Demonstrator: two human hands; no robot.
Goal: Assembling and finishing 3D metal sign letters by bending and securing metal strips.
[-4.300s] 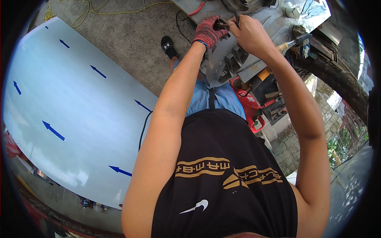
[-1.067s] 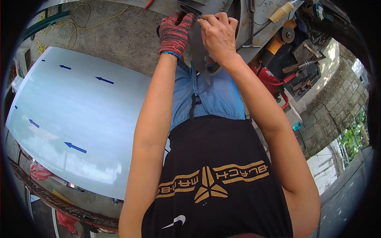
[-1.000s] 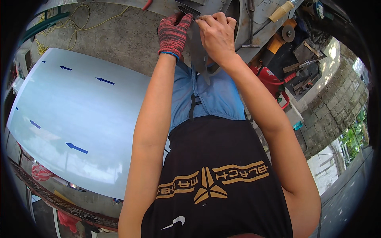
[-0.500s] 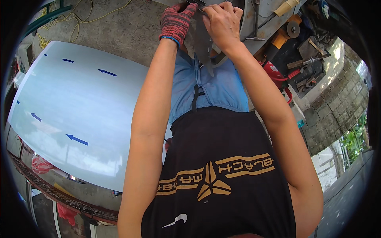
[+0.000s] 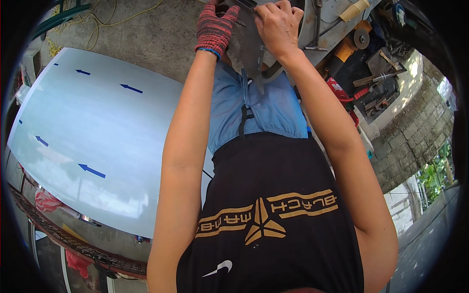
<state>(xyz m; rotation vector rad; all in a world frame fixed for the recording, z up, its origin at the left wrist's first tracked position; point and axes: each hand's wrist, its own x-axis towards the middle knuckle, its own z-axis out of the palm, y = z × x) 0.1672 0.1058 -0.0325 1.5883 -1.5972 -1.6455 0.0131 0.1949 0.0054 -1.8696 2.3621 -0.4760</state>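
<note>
At the top of the view, my left hand point(image 5: 216, 29), in a red and black knit glove, is closed round the edge of a dark metal piece point(image 5: 242, 6). Just to its right, my bare right hand point(image 5: 278, 29) has its fingers bent and pressed at the same piece, partly hiding it. A grey flat metal part point(image 5: 249, 53) hangs below and between my hands, its narrow tip pointing down over my blue shorts. A curved metal part point(image 5: 271, 73) shows beside it, mostly behind my right hand.
On the right, a metal bench point(image 5: 332, 12) bears a wooden-handled tool point(image 5: 354, 10) and a T-handled bar point(image 5: 316, 48), near a yellow angle grinder point(image 5: 342, 51), red machine point(image 5: 336, 90) and scraps. A pale board with blue arrows point(image 5: 97, 122) lies left; a yellow cord point(image 5: 97, 24) crosses the concrete floor.
Compared with earlier, both hands sit higher in the view, near its top edge. The flat metal part has turned from a slanted position to pointing downward, and the bench has shifted with the view.
</note>
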